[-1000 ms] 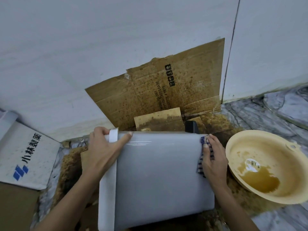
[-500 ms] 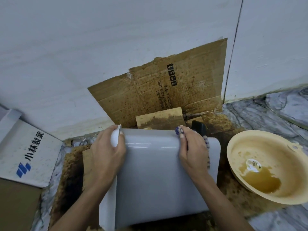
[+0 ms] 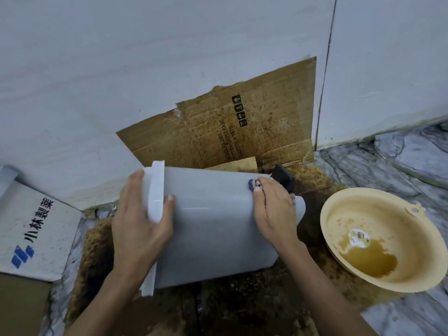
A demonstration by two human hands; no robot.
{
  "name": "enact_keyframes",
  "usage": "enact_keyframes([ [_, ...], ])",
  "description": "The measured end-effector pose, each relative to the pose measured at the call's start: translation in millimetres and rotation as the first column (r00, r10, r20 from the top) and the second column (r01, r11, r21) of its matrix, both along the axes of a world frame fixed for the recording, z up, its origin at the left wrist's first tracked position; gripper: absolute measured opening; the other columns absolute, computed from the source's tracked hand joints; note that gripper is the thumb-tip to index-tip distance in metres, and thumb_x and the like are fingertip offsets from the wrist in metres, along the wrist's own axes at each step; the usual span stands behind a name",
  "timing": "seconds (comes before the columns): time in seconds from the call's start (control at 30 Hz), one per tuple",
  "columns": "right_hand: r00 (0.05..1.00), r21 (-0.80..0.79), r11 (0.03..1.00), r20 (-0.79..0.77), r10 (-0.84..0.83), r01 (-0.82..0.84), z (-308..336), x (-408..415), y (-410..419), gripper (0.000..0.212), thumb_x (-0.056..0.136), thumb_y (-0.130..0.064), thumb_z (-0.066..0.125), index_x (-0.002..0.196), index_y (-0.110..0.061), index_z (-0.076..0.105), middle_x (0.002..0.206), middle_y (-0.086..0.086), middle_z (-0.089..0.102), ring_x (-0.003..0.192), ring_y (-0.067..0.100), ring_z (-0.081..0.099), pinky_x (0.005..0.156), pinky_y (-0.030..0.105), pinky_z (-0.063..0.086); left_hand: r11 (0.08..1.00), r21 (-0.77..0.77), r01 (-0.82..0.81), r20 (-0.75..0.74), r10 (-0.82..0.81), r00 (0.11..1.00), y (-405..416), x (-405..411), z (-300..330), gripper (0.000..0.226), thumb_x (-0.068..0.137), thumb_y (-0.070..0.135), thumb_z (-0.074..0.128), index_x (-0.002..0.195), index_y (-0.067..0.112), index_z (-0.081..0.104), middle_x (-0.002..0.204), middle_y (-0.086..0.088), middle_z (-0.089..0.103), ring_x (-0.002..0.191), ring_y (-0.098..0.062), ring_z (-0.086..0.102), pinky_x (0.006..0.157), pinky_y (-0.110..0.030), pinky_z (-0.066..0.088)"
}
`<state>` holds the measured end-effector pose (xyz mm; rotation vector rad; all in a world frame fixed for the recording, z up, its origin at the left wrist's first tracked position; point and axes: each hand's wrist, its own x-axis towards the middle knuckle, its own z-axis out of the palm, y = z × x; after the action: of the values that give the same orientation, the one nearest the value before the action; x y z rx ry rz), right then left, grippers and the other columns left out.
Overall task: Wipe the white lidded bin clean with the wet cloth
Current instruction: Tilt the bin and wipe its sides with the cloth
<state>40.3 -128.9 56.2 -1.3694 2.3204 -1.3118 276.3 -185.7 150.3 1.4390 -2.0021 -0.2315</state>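
The white wall (image 3: 169, 69) fills the space beyond both hands, with a dark vertical seam to the upper right of the right hand. Below it, the marbled grey floor (image 3: 400, 161) spreads out to the right of the right hand and is stained brown and wet under both forearms. A spotted brown cardboard sheet (image 3: 254, 127) leans against the wall just past the fingertips. The white lidded bin (image 3: 213, 229) lies on its side between the two hands, tilted, its lid end (image 3: 155, 190) toward the left hand and its base toward the right. A white carton with blue logo and dark characters (image 3: 36, 226) rests well to the left of the left hand. A beige basin (image 3: 378, 214) holding a pool of brown water sits just right of the right wrist, apart from the bin.

The left hand (image 3: 140, 224) is wrapped over the lid end, thumb on the bin's side and fingers curled around the lid's rim, clamped on it. The right hand (image 3: 274, 212) presses palm-down on the bin's upper side near its base, fingers together over the cloth (image 3: 253, 184), of which only a blue-and-white bunch shows past the fingertips. A small black part (image 3: 282, 174) juts out just beyond that hand.
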Motion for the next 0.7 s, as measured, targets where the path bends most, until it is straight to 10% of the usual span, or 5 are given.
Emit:
enact_keyframes([
  [0.43,0.968,0.156,0.959,0.121,0.219,-0.236,63,48,-62,0.030,0.101,-0.030,0.034,0.108,-0.012,0.056,0.110,0.014,0.065,0.102,0.033,0.058,0.078,0.038,0.037,0.991,0.121,0.051,-0.058,-0.045,0.997,14,15,-1,0.071,0.086,0.055,0.052,0.150,0.027,0.045,0.164,0.001,0.035,0.146,-0.020,0.036,0.113,-0.041,0.032],
  [0.6,0.777,0.045,0.776,0.042,0.628,-0.629,72,82,-23,0.046,0.103,-0.029,0.033,0.146,-0.016,0.045,0.154,-0.001,0.042,0.145,0.011,0.030,0.120,0.031,0.019,0.993,0.114,0.027,-0.129,-0.012,0.992,17,9,1,0.062,0.086,0.047,0.055,0.144,0.025,0.048,0.116,0.011,0.057,0.083,0.003,0.052,0.071,-0.009,0.036],
  [0.7,0.826,0.137,0.824,-0.058,0.560,-0.549,44,60,8,0.050,0.104,-0.045,0.026,0.152,-0.033,0.032,0.160,-0.017,0.026,0.147,-0.001,0.016,0.123,0.034,0.010,0.991,0.130,-0.003,-0.111,0.018,0.994,16,15,-6,0.069,0.089,0.047,0.053,0.152,0.019,0.046,0.149,0.003,0.054,0.126,-0.012,0.053,0.102,-0.037,0.046],
])
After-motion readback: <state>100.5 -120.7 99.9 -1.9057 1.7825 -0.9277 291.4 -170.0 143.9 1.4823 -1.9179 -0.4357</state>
